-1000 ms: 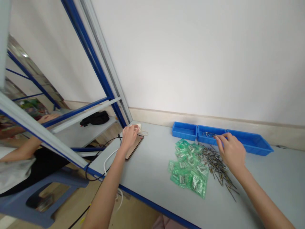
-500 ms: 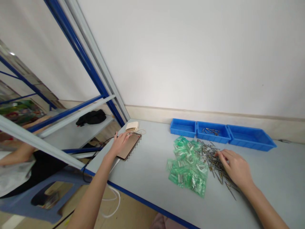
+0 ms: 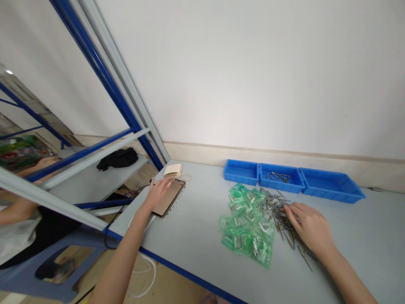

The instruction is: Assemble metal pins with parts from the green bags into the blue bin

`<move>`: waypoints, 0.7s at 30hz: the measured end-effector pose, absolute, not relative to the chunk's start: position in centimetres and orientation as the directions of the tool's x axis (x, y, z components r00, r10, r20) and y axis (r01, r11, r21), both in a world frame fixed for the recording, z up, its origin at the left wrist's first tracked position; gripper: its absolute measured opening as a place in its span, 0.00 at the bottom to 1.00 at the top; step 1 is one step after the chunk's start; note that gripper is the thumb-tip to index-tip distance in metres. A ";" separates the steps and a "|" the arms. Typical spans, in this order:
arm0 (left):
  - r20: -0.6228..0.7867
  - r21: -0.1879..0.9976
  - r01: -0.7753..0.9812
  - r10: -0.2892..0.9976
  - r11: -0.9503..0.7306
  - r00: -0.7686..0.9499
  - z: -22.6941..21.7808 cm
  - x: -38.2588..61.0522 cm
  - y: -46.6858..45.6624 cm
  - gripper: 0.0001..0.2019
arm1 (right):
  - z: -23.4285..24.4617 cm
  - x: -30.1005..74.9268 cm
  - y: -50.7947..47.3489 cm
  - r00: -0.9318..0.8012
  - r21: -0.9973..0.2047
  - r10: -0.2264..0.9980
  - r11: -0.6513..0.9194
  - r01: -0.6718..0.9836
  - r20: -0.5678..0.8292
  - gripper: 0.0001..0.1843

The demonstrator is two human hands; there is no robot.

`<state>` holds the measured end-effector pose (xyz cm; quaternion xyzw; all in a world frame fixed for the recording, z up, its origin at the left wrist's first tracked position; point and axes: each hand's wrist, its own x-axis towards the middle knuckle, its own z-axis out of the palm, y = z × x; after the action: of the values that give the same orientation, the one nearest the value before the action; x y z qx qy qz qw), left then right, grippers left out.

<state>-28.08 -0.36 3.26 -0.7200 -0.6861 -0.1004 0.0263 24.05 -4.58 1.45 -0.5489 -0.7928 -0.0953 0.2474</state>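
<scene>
The right hand (image 3: pixel 308 228), fingers together, lies on the loose pile of metal pins (image 3: pixel 278 215) at centre right; whether it grips any, I cannot tell. The left hand (image 3: pixel 160 193) rests open on a brown pad (image 3: pixel 169 198) at centre left.

Workshop; blue-edged workbench (image 3: pixel 190 236); blue parts bins (image 3: pixel 241 172)

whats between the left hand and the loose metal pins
In the head view, a heap of green plastic bags lies between the left hand and the loose metal pins.
</scene>
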 end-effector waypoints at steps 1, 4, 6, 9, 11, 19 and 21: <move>0.183 0.110 0.992 0.982 -0.058 0.037 3.2 -28.0 -0.3 0.21 | 1.5 24.1 -4.6 -0.267 -0.121 0.827 0.370 0.921 0.495 0.24; 0.215 0.148 0.987 0.976 -0.054 0.021 3.5 -27.9 -0.3 0.22 | 1.6 24.1 -4.6 -0.264 -0.153 0.849 0.368 0.917 0.458 0.20; 0.261 0.171 0.984 0.965 -0.050 0.004 3.9 -27.8 -0.5 0.22 | 1.5 24.2 -4.6 -0.279 -0.180 0.863 0.381 0.907 0.420 0.18; 0.344 0.216 0.975 0.938 -0.046 -0.032 4.8 -27.4 -0.8 0.22 | 1.0 24.2 -4.5 -0.309 -0.203 0.870 0.407 0.891 0.385 0.15; 0.398 0.248 0.967 0.916 -0.060 -0.045 5.4 -26.6 -0.8 0.23 | 0.7 24.1 -4.5 -0.322 -0.214 0.871 0.418 0.883 0.372 0.13; 0.475 0.289 0.890 0.860 -0.353 0.187 6.5 -16.1 0.5 0.20 | 1.4 23.0 -4.8 -0.306 -0.182 0.892 0.379 0.907 0.332 0.10; 0.446 0.291 0.834 0.838 -0.469 0.315 6.1 -11.9 0.7 0.17 | 1.7 22.8 -4.8 -0.281 -0.234 0.904 0.363 0.902 0.322 0.10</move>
<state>-11.91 0.73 6.07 -0.8108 -0.5154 -0.2774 -0.0034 22.84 -4.78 1.67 -0.5642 -0.8003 0.0028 0.2032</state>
